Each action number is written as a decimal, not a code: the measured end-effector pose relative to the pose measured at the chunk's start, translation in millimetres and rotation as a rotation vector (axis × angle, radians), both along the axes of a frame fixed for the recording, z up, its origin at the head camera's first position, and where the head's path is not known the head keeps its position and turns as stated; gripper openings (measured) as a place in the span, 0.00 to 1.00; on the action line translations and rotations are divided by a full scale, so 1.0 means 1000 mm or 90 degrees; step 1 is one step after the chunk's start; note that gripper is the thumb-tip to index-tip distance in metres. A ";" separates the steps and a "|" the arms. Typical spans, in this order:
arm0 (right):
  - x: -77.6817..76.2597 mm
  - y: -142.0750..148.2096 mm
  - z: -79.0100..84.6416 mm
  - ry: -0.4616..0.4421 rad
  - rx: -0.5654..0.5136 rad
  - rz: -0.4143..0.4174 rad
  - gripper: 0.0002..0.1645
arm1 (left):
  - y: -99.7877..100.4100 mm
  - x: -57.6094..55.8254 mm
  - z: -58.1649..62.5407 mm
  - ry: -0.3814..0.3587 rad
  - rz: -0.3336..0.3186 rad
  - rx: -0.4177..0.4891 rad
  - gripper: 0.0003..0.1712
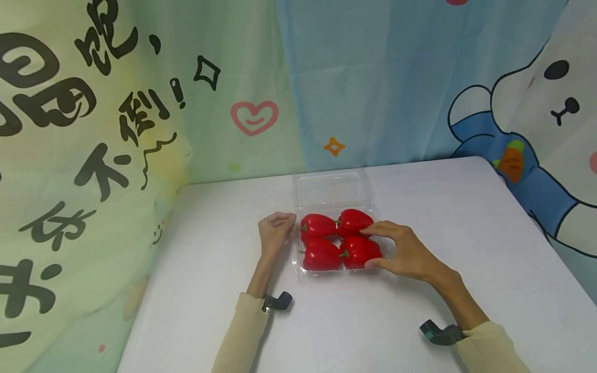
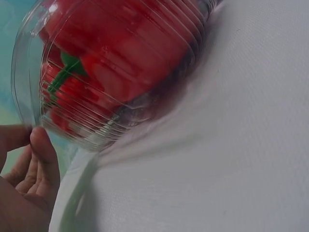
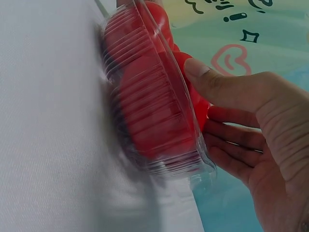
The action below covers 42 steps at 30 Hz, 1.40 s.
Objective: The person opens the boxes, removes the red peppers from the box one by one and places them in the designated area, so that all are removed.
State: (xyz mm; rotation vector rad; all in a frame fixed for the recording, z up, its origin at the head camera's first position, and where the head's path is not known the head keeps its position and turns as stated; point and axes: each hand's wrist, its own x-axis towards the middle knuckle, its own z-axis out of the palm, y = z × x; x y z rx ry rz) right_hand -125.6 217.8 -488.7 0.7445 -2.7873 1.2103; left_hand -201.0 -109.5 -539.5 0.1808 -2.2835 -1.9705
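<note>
A clear plastic clamshell box (image 1: 296, 267) lies on the table with its lid (image 1: 332, 189) folded back toward the wall. Several red bell peppers with green stems sit inside in two rows. My left hand (image 1: 276, 233) pinches the box's left rim between thumb and forefinger, as the left wrist view shows. Over the front right bell pepper (image 1: 363, 254), my right hand (image 1: 406, 254) holds on with its thumb at the near side and fingers at the far side. Beside that pepper are the front left bell pepper (image 1: 322, 255) and the back right bell pepper (image 1: 353, 220).
The white table (image 1: 210, 248) meets a printed curtain (image 1: 242, 62) at the back and sides. A dark wrist camera (image 1: 280, 301) sits on the left wrist, and another wrist camera (image 1: 440, 333) on the right.
</note>
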 end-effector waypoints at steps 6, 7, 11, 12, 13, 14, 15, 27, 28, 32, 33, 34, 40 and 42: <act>0.000 0.000 0.000 0.002 0.026 0.002 0.47 | 0.000 -0.001 -0.002 0.013 -0.011 0.010 0.11; 0.000 0.000 0.000 0.002 0.029 0.002 0.47 | 0.000 -0.001 -0.002 0.014 -0.012 0.011 0.11; -0.001 -0.002 0.001 -0.002 0.047 0.007 0.48 | 0.000 -0.002 -0.001 0.015 -0.015 0.012 0.10; -0.001 -0.002 0.001 -0.004 0.052 0.009 0.48 | 0.000 -0.002 -0.001 0.015 -0.015 0.011 0.10; -0.001 -0.003 0.002 -0.004 0.058 0.009 0.48 | 0.000 -0.002 -0.001 0.016 -0.015 0.011 0.10; -0.002 -0.003 0.002 -0.005 0.062 0.013 0.48 | -0.001 -0.002 -0.001 0.017 -0.015 0.009 0.11; -0.002 -0.003 0.003 -0.006 0.065 0.015 0.48 | -0.001 -0.002 -0.001 0.018 -0.016 0.006 0.11; -0.004 -0.005 0.004 0.003 0.063 0.011 0.46 | -0.002 -0.003 -0.004 0.022 -0.021 0.007 0.10; -0.004 -0.006 0.003 0.006 0.060 0.010 0.45 | -0.002 -0.003 -0.004 0.020 -0.021 0.004 0.10; -0.004 -0.007 0.000 0.018 0.049 0.006 0.45 | -0.003 -0.003 -0.004 0.017 -0.020 -0.004 0.11; -0.004 -0.007 -0.001 0.022 0.046 0.006 0.45 | -0.003 -0.002 -0.004 0.018 -0.020 -0.005 0.11; -0.004 -0.007 -0.001 0.026 0.042 0.006 0.45 | -0.003 -0.002 -0.004 0.019 -0.021 -0.004 0.11; -0.006 -0.006 -0.004 0.037 0.024 0.013 0.45 | -0.004 -0.001 -0.003 0.028 -0.028 0.003 0.10; -0.006 -0.006 -0.004 0.036 0.022 0.013 0.45 | -0.003 -0.001 -0.003 0.032 -0.029 0.007 0.10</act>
